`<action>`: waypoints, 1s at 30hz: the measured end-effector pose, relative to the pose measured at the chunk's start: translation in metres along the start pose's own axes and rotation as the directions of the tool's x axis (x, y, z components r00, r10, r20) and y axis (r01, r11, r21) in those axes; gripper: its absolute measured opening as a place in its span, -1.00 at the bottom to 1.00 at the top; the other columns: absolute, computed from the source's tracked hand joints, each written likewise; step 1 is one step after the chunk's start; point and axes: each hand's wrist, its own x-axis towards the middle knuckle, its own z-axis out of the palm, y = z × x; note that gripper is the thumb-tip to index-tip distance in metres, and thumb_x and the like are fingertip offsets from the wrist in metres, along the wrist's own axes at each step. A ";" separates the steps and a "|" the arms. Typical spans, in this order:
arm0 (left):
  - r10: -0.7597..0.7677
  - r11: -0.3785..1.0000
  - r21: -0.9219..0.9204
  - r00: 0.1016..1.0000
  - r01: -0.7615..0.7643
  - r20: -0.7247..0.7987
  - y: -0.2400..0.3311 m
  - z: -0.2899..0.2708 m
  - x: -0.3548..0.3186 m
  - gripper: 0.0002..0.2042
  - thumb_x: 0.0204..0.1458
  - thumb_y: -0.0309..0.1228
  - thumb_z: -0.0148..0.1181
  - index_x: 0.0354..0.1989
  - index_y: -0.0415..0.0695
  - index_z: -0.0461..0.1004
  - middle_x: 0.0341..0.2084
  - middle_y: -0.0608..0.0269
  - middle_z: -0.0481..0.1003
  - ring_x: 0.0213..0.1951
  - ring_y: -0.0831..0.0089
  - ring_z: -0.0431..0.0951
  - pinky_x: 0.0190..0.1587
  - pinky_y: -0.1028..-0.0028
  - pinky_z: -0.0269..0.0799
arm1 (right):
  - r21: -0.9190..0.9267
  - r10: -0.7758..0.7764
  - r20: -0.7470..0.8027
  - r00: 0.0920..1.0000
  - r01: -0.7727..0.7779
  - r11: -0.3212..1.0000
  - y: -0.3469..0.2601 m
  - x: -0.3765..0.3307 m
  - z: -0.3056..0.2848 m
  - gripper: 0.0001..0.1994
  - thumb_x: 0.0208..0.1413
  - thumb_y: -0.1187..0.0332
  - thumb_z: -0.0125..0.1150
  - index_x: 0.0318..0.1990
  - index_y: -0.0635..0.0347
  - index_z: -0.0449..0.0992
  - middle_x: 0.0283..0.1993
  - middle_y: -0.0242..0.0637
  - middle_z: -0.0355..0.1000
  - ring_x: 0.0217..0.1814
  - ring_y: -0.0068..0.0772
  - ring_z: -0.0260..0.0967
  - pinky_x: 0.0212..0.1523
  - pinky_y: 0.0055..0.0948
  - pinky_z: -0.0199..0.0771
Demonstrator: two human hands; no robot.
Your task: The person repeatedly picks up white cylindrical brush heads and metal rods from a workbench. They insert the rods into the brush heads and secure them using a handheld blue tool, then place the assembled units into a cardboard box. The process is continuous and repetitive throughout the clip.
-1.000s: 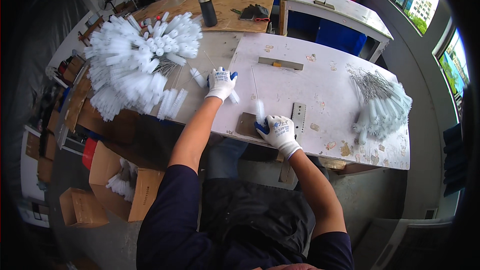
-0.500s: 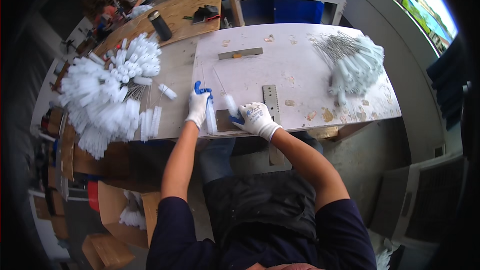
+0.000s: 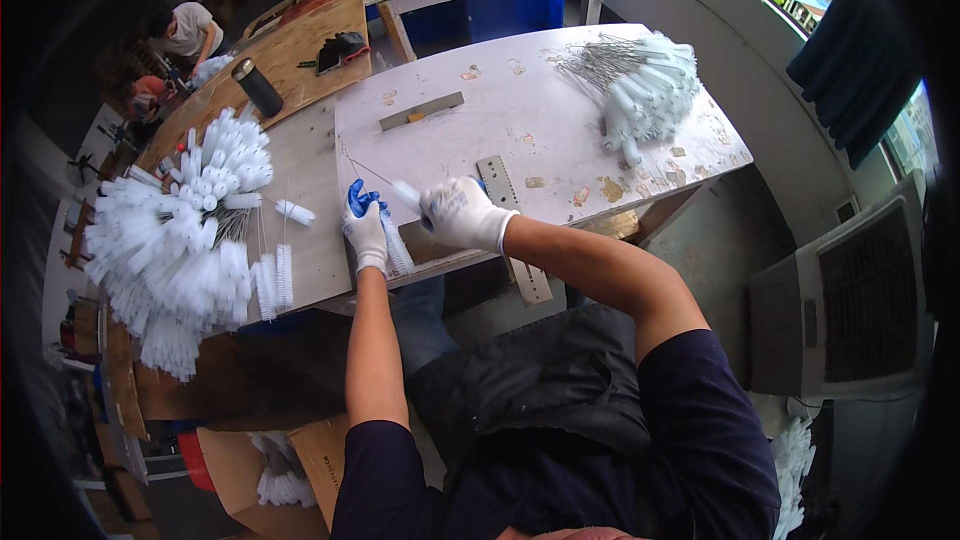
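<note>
My left hand [image 3: 366, 228], in a white glove with blue fingertips, is closed near the table's front edge. Its fingers pinch the upper part of a white-bristled wire brush [image 3: 398, 248], whose bristles hang down beside the palm. Just to the right, my right hand [image 3: 464, 215], gloved the same way, is wrapped round the bristle end of another brush [image 3: 405, 196]. That brush's thin wire stem slants up and left, past my left fingers. Right beside my right hand lies a perforated metal strip [image 3: 512, 225], overhanging the front edge.
A large heap of white brushes [image 3: 165, 245] covers the left side, a few single brushes [image 3: 270, 280] beside it. Another bundle [image 3: 650, 90] lies at far right. Behind are a metal bar [image 3: 422, 111] and a dark bottle [image 3: 258, 88]. A person [image 3: 188, 35] works at far left.
My right hand has risen and come closer to my left hand, tipping its brush further left. The left hand keeps its grip. The whole view has turned a little.
</note>
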 end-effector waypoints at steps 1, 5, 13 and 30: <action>-0.003 1.000 -0.012 1.000 0.003 -0.002 0.000 -0.003 -0.002 -0.50 0.07 -0.71 0.05 0.23 -0.14 0.41 -0.26 0.21 0.55 -0.37 0.50 0.57 -0.26 0.49 0.53 | 0.063 0.055 -0.083 0.995 -0.050 0.997 -0.003 -0.001 -0.017 -0.72 0.19 0.17 0.09 -0.18 0.12 0.62 -0.29 -0.21 0.64 -0.23 -0.13 0.65 -0.17 -0.17 0.60; -0.030 0.993 -0.113 1.000 0.029 -0.004 -0.006 -0.009 0.002 -0.51 0.09 -0.73 0.01 0.23 -0.14 0.41 -0.28 0.23 0.54 -0.39 0.51 0.54 -0.27 0.49 0.52 | 0.029 0.152 -0.036 0.988 -0.151 0.988 0.029 -0.017 -0.045 -0.74 0.21 0.19 0.08 -0.25 0.18 0.58 -0.22 -0.11 0.62 -0.16 -0.12 0.64 -0.13 -0.18 0.60; -0.039 0.999 -0.038 0.999 0.039 -0.003 -0.008 -0.008 0.002 -0.54 0.12 -0.74 0.01 0.21 -0.15 0.44 -0.26 0.25 0.53 -0.35 0.54 0.54 -0.21 0.53 0.52 | -0.253 0.417 -0.357 0.836 -0.516 0.818 0.253 -0.095 -0.061 -0.74 0.19 0.11 0.17 -0.19 0.11 0.52 -0.23 -0.13 0.56 -0.15 -0.11 0.56 -0.13 -0.17 0.57; -0.020 0.995 0.094 0.999 0.024 -0.039 -0.004 -0.004 0.004 -0.57 0.08 -0.73 0.06 0.14 -0.14 0.49 -0.30 0.23 0.57 -0.42 0.55 0.50 -0.32 0.57 0.47 | 0.186 0.162 -0.563 0.810 -0.067 0.980 0.184 -0.092 -0.023 -0.85 0.04 0.18 0.38 -0.39 -0.03 0.57 -0.33 -0.32 0.52 -0.24 -0.16 0.49 -0.16 -0.22 0.52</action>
